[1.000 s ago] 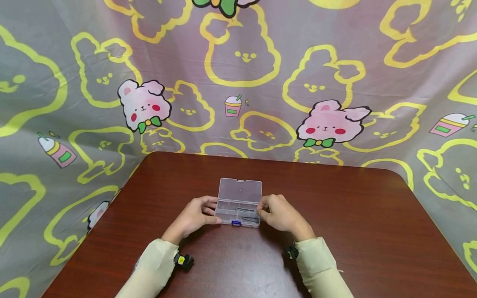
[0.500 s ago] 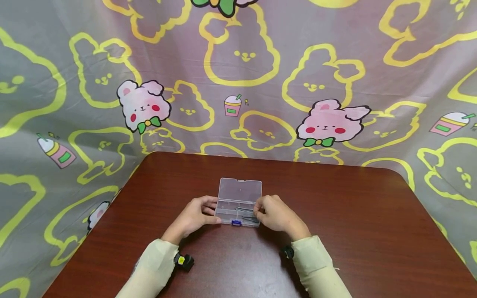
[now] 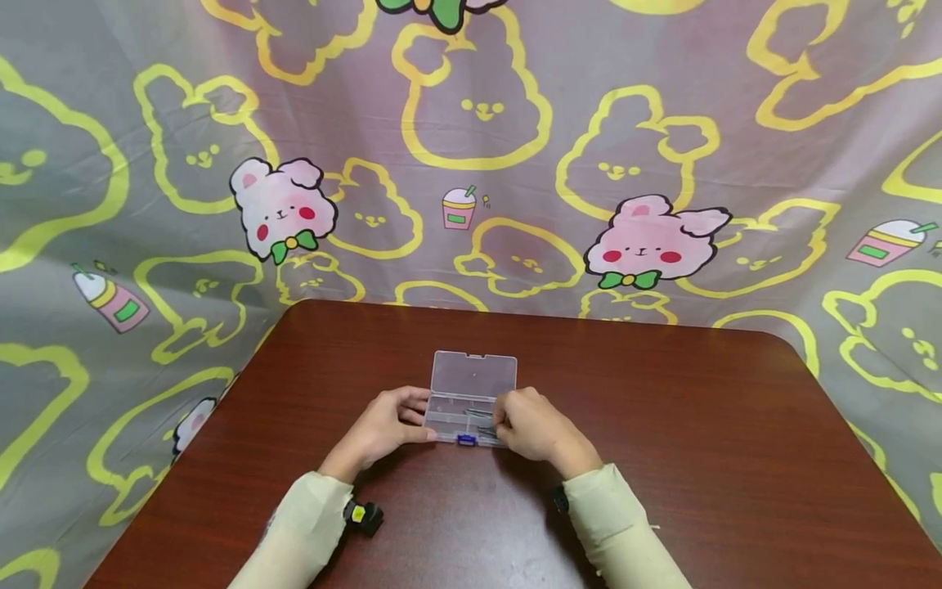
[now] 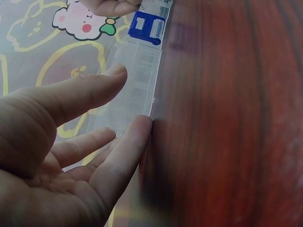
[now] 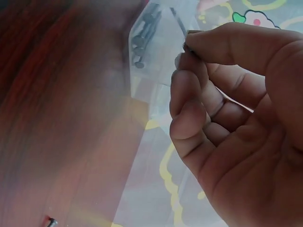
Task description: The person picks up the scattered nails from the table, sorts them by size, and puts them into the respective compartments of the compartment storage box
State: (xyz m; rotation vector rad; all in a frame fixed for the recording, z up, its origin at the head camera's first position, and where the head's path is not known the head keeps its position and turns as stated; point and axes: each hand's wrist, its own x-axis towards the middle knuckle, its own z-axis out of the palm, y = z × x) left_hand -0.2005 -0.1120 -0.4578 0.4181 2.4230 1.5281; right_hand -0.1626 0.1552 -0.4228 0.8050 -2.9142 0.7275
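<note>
A clear plastic compartment box with a blue latch lies on the table, its lid raised at the back. My left hand holds the box's left end, thumb at the front corner and fingers farther back. Over the right compartments, my right hand pinches a thin grey nail between thumb and index finger. Several flat-headed nails lie in a compartment below it. More nails show in the head view, partly hidden by the right hand.
The brown wooden table reaches back to a patterned cloth hung behind and at the sides. A small metal piece shows at the bottom edge of the right wrist view.
My right hand has moved left, from the box's right edge to over its right compartments, covering more of the nails. The left hand and the box stay in place.
</note>
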